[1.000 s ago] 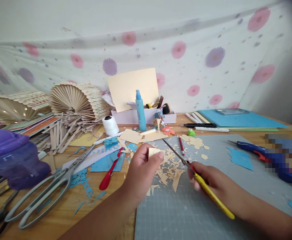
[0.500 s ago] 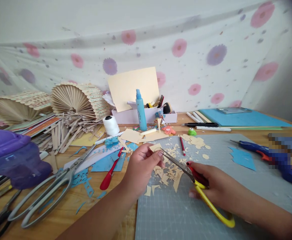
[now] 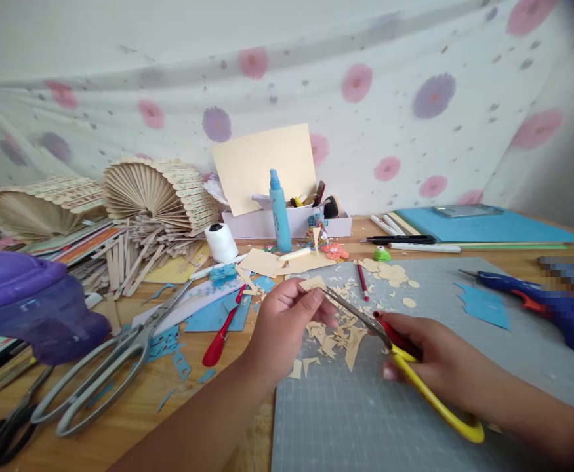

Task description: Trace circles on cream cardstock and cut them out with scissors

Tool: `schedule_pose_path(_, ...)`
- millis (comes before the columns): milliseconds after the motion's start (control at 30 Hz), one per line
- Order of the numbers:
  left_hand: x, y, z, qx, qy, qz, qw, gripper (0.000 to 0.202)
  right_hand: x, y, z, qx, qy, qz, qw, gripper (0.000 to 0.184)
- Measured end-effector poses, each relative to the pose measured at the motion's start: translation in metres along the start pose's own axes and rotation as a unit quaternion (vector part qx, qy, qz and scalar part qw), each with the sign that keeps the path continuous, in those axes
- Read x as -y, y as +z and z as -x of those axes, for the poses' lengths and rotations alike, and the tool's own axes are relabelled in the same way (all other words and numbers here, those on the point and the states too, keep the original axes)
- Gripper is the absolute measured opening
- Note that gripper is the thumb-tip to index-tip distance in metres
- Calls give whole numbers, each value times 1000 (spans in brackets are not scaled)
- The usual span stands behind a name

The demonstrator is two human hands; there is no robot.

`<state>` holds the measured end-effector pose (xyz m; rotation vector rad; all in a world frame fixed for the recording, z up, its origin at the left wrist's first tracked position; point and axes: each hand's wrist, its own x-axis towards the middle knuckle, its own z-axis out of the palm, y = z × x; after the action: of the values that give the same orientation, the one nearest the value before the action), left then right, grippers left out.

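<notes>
Between the thumb and fingers of my left hand [image 3: 287,321] is a small piece of cream paper [image 3: 312,283]. My right hand [image 3: 434,354] grips scissors [image 3: 365,319] with yellow and red handles, and their blade tips meet the paper beside my left thumb. Whether the blades are parted there is too fine to tell. Below the hands, cream paper scraps [image 3: 333,337] lie scattered on a grey cutting mat [image 3: 326,419]. Cut cream paper rounds [image 3: 389,274] are heaped farther back on the mat, close to a dark red pencil [image 3: 362,282].
Large grey scissors [image 3: 114,367], a purple cup [image 3: 35,308] and a red-handled tool [image 3: 222,331] lie to the left. A blue glue gun [image 3: 537,301] rests at the right. Behind stand a blue bottle [image 3: 280,213], a thread spool [image 3: 220,242] and craft-stick structures [image 3: 153,190].
The whole view has shifted slightly. Both hands, the paper and the scissors appear a little farther right, with the blades still at the paper.
</notes>
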<state>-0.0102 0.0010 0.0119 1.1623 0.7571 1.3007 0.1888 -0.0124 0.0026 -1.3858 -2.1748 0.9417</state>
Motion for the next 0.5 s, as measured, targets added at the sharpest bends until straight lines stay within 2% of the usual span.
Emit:
schedule_pose_path(133, -2, 1, 3, 29, -13, -36, 999, 13, 0, 0, 0, 5, -2, -6, 1000, 20)
schedule_pose_path(500, -6, 7, 4, 28, -21, -55, 998, 15, 2, 0, -2, 46, 21, -64, 997, 12)
